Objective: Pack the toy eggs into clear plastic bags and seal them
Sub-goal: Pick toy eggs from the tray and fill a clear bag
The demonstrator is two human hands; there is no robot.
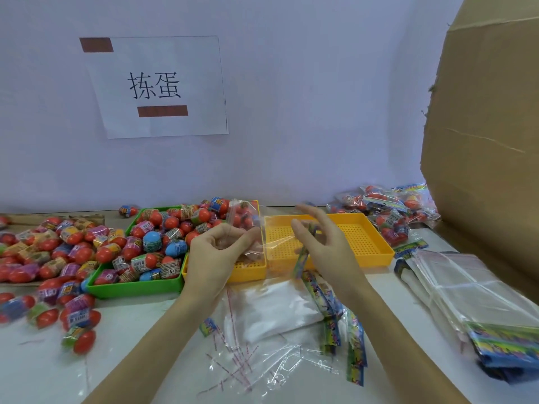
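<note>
L hand [217, 246] pinches clear bag [256, 237] at its mouth edge; bag stretches sideways toward R hand [318, 243], fingers spread, header strip [302, 258] hanging there. Toy eggs [157, 240] just left of grip, L nearer.

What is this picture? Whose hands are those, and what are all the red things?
There is no machine here, just a person working. The one picture comes from a camera on their head, looking down at the table. The left hand and right hand hold a clear bag between them, with red toy eggs inside. The right hand pinches the bag's colourful top strip. A green tray is heaped with more eggs, and others lie loose to the left. Behind the hands sit two yellow trays. Empty bags lie in front, filled bags at the back right, beside a big cardboard box.
</note>
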